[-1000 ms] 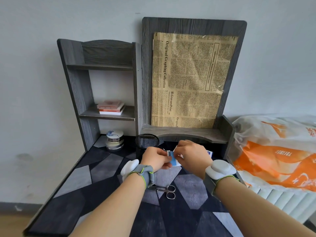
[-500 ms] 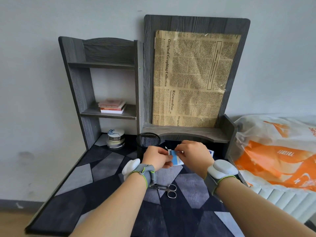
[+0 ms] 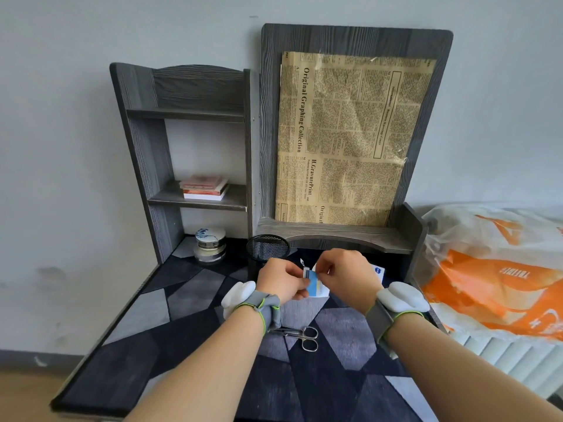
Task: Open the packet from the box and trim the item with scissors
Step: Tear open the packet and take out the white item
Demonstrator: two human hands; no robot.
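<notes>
Packet [image 3: 316, 286] pinched between both hands

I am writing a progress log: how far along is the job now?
Done: the packet is out of the box. In hand: the left hand and right hand pinch its top edge, apparently tearing it. To do: trimming; the scissors lie untouched on the mat.

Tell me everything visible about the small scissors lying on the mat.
The scissors are small, of shiny silver metal, with two round finger loops toward the right and thin blades toward the left. The blades look closed; their tips hide behind the left wrist strap. They lie flat on the grey and black patterned mat. Neither the left hand nor the right hand touches them.
</notes>
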